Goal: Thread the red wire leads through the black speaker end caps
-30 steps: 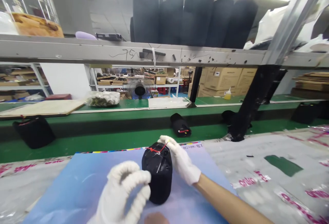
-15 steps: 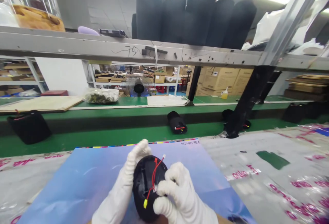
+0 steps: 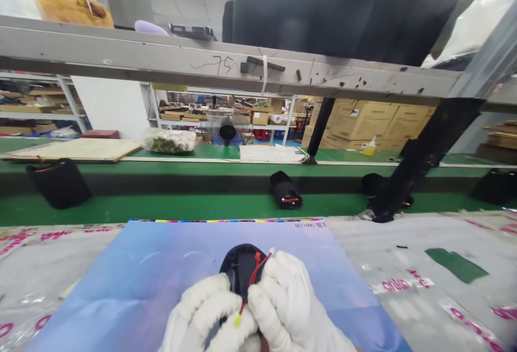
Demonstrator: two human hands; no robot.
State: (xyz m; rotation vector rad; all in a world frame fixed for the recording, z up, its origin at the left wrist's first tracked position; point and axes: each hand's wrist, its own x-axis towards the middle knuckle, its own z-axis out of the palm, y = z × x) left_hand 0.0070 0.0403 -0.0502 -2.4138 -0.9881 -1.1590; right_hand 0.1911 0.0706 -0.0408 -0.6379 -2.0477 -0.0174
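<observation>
A black oval housing [image 3: 238, 260] stands end-up over the blue printed sheet [image 3: 161, 271], with thin red wires [image 3: 255, 274] coming out of its end. The wires carry a small yellow connector [image 3: 238, 319], a red one and a white one. My left hand [image 3: 212, 309], in a white glove, curls its fingers over the near left part of the housing. My right hand [image 3: 291, 303], gloved too, closes on the right rim beside the wires. Its fingertips meet the left fingers near the yellow connector. The housing's lower part is hidden behind both gloves.
Beyond the sheet runs a green belt [image 3: 226, 206] with a similar wired black housing [image 3: 286, 190] and another black piece [image 3: 60, 184]. A metal shelf [image 3: 153, 53] crosses above. A black-wrapped post [image 3: 428, 158] stands right. Plastic film and a green scrap [image 3: 456, 264] lie right.
My left hand has moved from the housing's far left side to its near face, fingers now curled over it. My right hand is slightly higher, beside the wires. The view has shifted.
</observation>
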